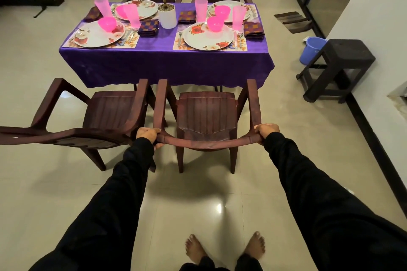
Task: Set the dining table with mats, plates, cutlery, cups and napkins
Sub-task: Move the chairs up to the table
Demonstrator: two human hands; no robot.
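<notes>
A table under a purple cloth (pixel 163 61) carries several place settings. Each has a floral mat (pixel 177 45), a floral plate (pixel 204 38), a pink bowl (pixel 215 24), a pink cup (pixel 239 17), cutlery (pixel 237 38) and a checked folded napkin (pixel 253 29). A brown plastic chair (pixel 206 114) stands in front of the table's near right setting. My left hand (pixel 148 134) grips the left end of its top rail. My right hand (pixel 266 130) grips the right end.
A second brown chair (pixel 105 114) stands just left, its arm close to my left hand. A potted plant (pixel 167 14) sits mid-table. Two more chairs stand behind the table. A dark stool (pixel 343 59) and blue bucket (pixel 311 49) are at the right wall.
</notes>
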